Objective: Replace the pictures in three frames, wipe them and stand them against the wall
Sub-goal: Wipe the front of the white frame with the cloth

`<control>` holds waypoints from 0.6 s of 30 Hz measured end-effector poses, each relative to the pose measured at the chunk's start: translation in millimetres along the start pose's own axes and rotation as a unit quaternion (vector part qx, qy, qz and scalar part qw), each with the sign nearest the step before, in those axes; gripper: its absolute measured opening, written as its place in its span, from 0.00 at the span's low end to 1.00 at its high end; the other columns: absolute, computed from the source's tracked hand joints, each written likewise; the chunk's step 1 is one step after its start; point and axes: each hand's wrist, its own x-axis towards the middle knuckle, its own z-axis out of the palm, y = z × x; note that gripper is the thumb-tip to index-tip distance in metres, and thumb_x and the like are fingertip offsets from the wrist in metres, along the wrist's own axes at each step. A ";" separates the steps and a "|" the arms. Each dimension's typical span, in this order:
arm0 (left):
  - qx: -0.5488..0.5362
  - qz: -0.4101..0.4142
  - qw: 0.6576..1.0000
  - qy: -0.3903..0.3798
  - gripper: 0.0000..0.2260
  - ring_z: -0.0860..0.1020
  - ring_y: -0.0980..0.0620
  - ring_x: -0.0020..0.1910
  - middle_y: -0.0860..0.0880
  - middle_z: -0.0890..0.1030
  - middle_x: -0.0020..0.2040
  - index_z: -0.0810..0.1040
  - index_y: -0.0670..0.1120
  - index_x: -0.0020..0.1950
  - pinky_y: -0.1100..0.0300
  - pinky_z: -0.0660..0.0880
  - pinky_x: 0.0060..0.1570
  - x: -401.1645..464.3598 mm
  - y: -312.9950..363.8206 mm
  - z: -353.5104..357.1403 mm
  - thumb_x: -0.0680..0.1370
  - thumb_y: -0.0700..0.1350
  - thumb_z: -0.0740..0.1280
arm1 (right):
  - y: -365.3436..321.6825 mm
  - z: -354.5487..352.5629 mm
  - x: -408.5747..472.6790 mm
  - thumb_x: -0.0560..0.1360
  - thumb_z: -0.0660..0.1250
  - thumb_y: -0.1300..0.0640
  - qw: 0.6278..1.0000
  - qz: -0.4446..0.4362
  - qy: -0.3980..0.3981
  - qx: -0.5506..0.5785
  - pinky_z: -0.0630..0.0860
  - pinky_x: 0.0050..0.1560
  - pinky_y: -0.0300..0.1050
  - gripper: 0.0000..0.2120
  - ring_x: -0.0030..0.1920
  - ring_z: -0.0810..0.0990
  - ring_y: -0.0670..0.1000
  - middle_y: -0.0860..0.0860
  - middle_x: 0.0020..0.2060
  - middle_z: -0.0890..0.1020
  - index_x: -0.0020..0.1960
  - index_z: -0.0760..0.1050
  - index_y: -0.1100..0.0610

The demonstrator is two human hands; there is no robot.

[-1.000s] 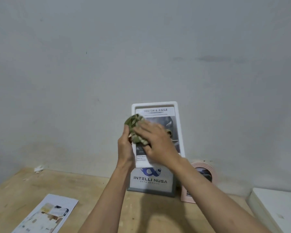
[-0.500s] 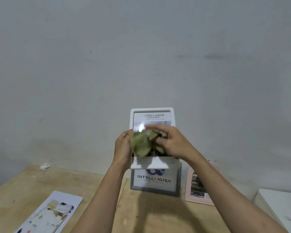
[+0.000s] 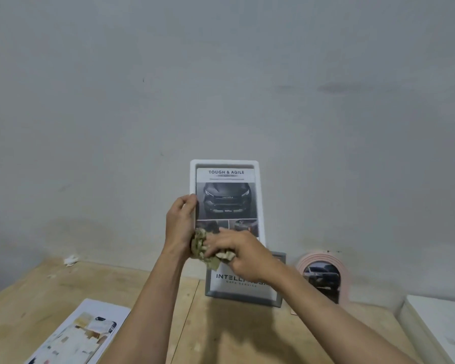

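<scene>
Holding the white frame (image 3: pixel 225 195) upright in the air in front of the wall (image 3: pixel 221 74), the left hand (image 3: pixel 179 227) grips the frame's left edge, thumb on the front border and fingers curled behind it. The frame shows a car picture headed "TOUGH & AGILE".

Head view, task items:
- The right hand (image 3: pixel 243 254) is closed around a crumpled green patterned cloth (image 3: pixel 202 245) and presses it against the lower left part of the frame's front, just beside the left hand.
- The cloth lies under and ahead of the right fingers, between the two hands.
- The frame's lower portion is hidden behind the right hand and cloth.

Head view, wooden table (image 3: pixel 221 324):
- A grey frame (image 3: pixel 243 290) with an "INTELLI..." print stands at the table's far edge, against the wall, directly below the held frame.
- A pink arched frame (image 3: pixel 323 277) with a car picture stands to its right, also at the far edge.
- A loose printed sheet (image 3: pixel 82 334) lies flat near the table's near left corner.
- A white box (image 3: pixel 439 327) sits at the right edge.
- A small white scrap (image 3: pixel 71 259) lies at the far left edge.
</scene>
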 end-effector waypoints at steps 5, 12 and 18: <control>0.091 0.058 0.993 -0.041 0.07 0.84 0.55 0.37 0.51 0.85 0.39 0.79 0.45 0.53 0.64 0.78 0.33 -6.6 -8.8 2.2 0.82 0.47 0.64 | -8.8 -25.5 2.6 0.72 0.65 0.71 0.976 0.064 0.075 0.192 0.79 0.53 0.44 0.22 0.52 0.81 0.47 0.44 0.50 0.83 0.52 0.81 0.45; 0.029 0.034 0.990 -0.136 0.07 0.86 0.43 0.43 0.43 0.87 0.45 0.81 0.47 0.56 0.53 0.82 0.40 -22.1 -10.8 28.4 0.78 0.41 0.70 | -12.8 -58.4 61.2 0.72 0.62 0.66 0.933 -0.009 0.241 -0.268 0.59 0.71 0.52 0.29 0.71 0.67 0.56 0.52 0.72 0.69 0.72 0.69 0.51; -0.047 0.028 0.997 -0.062 0.09 0.86 0.38 0.45 0.41 0.87 0.47 0.81 0.44 0.56 0.45 0.83 0.42 -27.3 -20.3 27.9 0.77 0.37 0.70 | 23.2 -63.9 59.0 0.74 0.60 0.65 0.889 0.097 0.216 -0.392 0.52 0.75 0.57 0.33 0.76 0.59 0.57 0.52 0.76 0.61 0.76 0.60 0.49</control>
